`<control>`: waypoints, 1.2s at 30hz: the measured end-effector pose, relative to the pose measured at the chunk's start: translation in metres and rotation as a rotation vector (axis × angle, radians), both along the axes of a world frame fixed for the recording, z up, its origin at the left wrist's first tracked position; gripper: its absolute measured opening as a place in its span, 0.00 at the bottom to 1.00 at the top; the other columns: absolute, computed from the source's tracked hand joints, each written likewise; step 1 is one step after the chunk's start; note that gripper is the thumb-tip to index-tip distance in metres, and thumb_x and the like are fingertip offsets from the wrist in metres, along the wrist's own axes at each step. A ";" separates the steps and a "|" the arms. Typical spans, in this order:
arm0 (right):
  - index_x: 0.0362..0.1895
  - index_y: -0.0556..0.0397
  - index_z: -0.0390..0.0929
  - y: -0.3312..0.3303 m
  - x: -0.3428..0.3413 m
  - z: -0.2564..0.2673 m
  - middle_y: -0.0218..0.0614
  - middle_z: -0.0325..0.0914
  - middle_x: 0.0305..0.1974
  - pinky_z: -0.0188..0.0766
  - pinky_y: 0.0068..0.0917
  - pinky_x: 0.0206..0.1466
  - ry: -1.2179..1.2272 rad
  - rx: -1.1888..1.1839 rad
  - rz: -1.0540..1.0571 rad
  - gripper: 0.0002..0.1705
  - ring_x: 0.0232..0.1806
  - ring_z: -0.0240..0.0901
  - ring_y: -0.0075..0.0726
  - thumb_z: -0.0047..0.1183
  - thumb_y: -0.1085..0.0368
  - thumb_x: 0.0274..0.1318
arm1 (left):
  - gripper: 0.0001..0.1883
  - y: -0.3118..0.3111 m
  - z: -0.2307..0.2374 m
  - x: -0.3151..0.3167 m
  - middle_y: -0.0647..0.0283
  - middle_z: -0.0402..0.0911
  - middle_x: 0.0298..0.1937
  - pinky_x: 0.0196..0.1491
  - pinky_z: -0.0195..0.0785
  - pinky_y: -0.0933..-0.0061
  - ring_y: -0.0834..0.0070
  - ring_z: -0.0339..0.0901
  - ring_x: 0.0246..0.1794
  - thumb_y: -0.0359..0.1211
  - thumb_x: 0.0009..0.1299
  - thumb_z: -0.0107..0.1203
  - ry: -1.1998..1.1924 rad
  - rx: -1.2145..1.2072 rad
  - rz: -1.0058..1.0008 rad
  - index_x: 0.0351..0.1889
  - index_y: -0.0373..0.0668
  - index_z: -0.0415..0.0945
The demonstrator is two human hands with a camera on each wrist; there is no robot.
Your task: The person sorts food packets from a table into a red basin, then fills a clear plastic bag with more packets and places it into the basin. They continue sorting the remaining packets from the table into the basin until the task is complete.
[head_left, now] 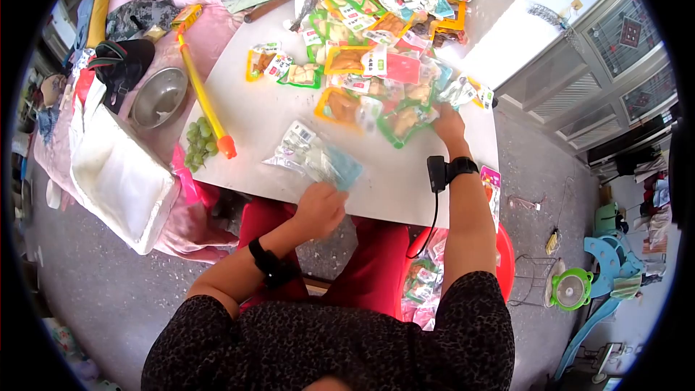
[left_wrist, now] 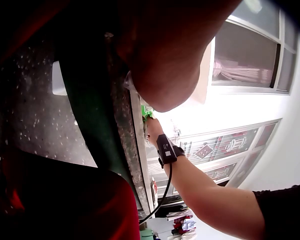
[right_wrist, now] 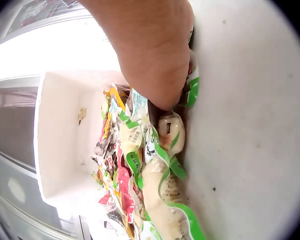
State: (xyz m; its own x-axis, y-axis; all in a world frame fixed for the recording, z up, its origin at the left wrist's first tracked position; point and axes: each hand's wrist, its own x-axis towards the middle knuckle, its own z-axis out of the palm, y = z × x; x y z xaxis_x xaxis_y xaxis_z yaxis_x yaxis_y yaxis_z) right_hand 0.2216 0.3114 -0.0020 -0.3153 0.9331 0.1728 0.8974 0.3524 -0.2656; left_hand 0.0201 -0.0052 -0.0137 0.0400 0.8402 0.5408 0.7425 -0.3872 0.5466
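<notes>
In the head view the left hand (head_left: 320, 210) pinches the lower edge of a clear and blue packet (head_left: 313, 157) near the table's front edge. The right hand (head_left: 449, 127) reaches to the right side of a heap of food packets (head_left: 391, 51), touching it beside a green-edged packet (head_left: 404, 123); its fingertips are hidden. In the right wrist view the right hand (right_wrist: 155, 65) lies over green-edged packets (right_wrist: 162, 195). The left wrist view shows the left hand (left_wrist: 165, 75) large and dark, its fingers not clear.
A white foam box (right_wrist: 65, 145) stands behind the heap. Two packets (head_left: 300, 74) lie apart at the left. Grapes (head_left: 200, 146), a yellow tube (head_left: 199, 90) and a metal bowl (head_left: 161, 98) are farther left. A red tub (head_left: 505, 264) with packets stands below the table's right.
</notes>
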 end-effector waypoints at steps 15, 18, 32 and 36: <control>0.33 0.54 0.67 -0.124 0.031 0.006 0.42 0.70 0.29 0.63 0.37 0.36 0.160 -0.129 0.197 0.18 0.35 0.66 0.46 0.52 0.64 0.32 | 0.04 -0.012 0.003 0.009 0.58 0.65 0.23 0.29 0.59 0.61 0.59 0.66 0.28 0.30 0.48 0.47 0.140 -0.023 0.140 0.22 0.42 0.66; 0.28 0.57 0.67 -0.142 0.032 0.033 0.41 0.69 0.25 0.62 0.33 0.31 0.161 -0.242 0.268 0.18 0.29 0.66 0.45 0.56 0.63 0.28 | 0.05 -0.013 0.003 0.013 0.58 0.66 0.24 0.30 0.60 0.61 0.60 0.67 0.28 0.31 0.48 0.46 0.185 -0.041 0.193 0.23 0.42 0.67; 0.43 0.57 0.68 -0.145 0.037 0.033 0.44 0.68 0.44 0.55 0.46 0.49 0.013 -0.255 -0.377 0.38 0.48 0.63 0.45 0.49 0.39 0.32 | 0.06 -0.017 0.005 0.018 0.56 0.70 0.24 0.32 0.61 0.58 0.58 0.68 0.29 0.31 0.50 0.44 0.179 -0.210 0.210 0.25 0.42 0.68; 0.44 0.53 0.67 -0.144 0.026 0.036 0.42 0.68 0.45 0.49 0.51 0.51 -0.018 -0.312 -0.468 0.37 0.50 0.61 0.44 0.50 0.40 0.30 | 0.06 -0.017 0.005 0.020 0.55 0.70 0.25 0.32 0.61 0.57 0.57 0.68 0.30 0.30 0.49 0.44 0.199 -0.221 0.209 0.25 0.41 0.68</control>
